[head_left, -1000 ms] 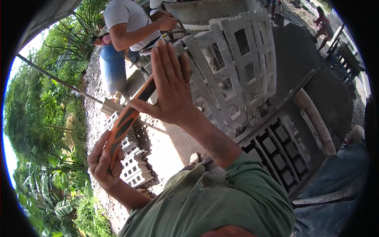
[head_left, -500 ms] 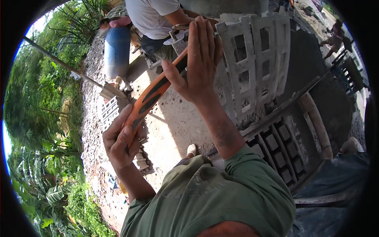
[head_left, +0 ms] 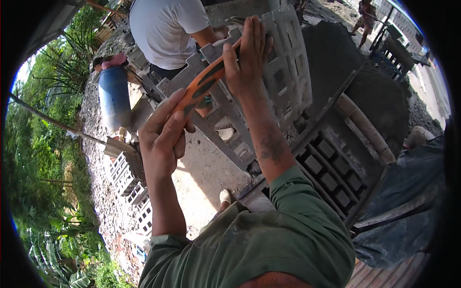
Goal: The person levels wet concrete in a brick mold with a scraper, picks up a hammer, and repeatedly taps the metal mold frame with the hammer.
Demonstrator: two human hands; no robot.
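My left hand [head_left: 165,132] is closed around the lower end of a long, curved orange-and-black tool handle [head_left: 199,89], which slants up to the right. At its upper end my right hand [head_left: 246,60] lies flat against it, fingers stretched out and thumb apart. What the handle belongs to is hidden behind that hand. Beneath the handle leans a grey panel with rectangular openings [head_left: 222,101]. Beside my right hand stand several similar grey panels [head_left: 294,72], close together. A person in a white shirt [head_left: 165,33] is just beyond, one hand near the panels.
A grid-like grey mould [head_left: 331,175] lies at the right, with dark wet material [head_left: 336,53] past it. A blue barrel [head_left: 114,98], stacked hollow blocks [head_left: 122,173] and a slanting pole [head_left: 57,117] are at the left. Another person [head_left: 366,21] stands far right.
The view has shifted, and both hands sit higher with the tool handle still between them. A grey panel now crosses beneath the handle where pale ground showed. The white-shirted person appears farther left.
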